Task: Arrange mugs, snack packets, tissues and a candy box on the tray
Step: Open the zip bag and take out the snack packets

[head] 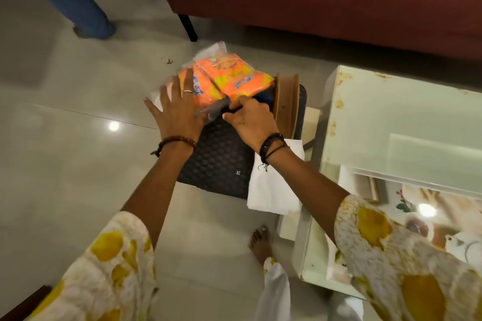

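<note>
On the far end of the dark tray, two orange snack packets are being squared up — left hand spread flat, right hand pinching a packet's near edge. Next, I judge: tissues need placing.

One camera, worn on the head, looking down.

It sits high on the person and points forward and down, close over both arms. The left hand and right hand are near the middle. The floor fills the left side, and a glass table fills the right.
</note>
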